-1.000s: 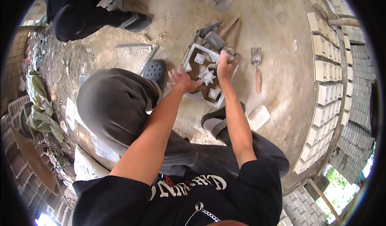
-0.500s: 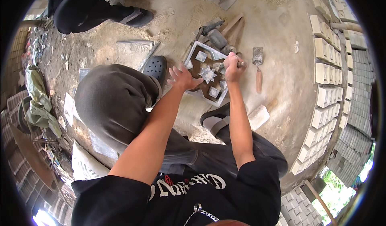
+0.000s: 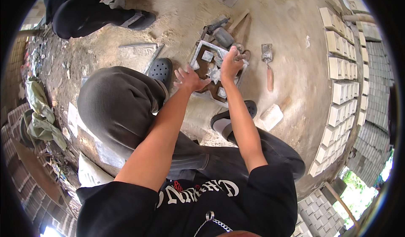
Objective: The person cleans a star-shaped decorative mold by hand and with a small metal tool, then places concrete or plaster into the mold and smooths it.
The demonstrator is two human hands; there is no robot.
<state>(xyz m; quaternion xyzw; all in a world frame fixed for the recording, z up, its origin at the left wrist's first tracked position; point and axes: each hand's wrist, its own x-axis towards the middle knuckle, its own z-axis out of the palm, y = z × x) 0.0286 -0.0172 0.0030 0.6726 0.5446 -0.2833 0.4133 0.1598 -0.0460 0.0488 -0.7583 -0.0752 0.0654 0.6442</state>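
A grey frame mould (image 3: 197, 54) lies on the ground before me, with a star-shaped core (image 3: 214, 74) and small square blocks (image 3: 207, 56) standing inside among brown material. My left hand (image 3: 190, 79) spreads its fingers at the mould's left side, its thumb reaching over the rim toward the star. Over the right part of the mould, my right hand (image 3: 231, 65) is closed around a small hand tool (image 3: 239, 57). The end of its rounded handle pokes out past the fist. Most of the tool's working end is hidden, so I cannot tell its exact kind.
A trowel with a wooden handle (image 3: 270, 77) lies right of the mould. Behind it sits a dark grey cylindrical object (image 3: 223, 38). A whitish block (image 3: 271, 117) rests near my right foot. Rows of pale cast blocks (image 3: 341, 68) line the right. Another person's leg (image 3: 97, 17) is at far left.
My right hand has moved left and inward over the mould with the tool, now covering more of it. My left hand stays at the rim. The whole view has shifted slightly.
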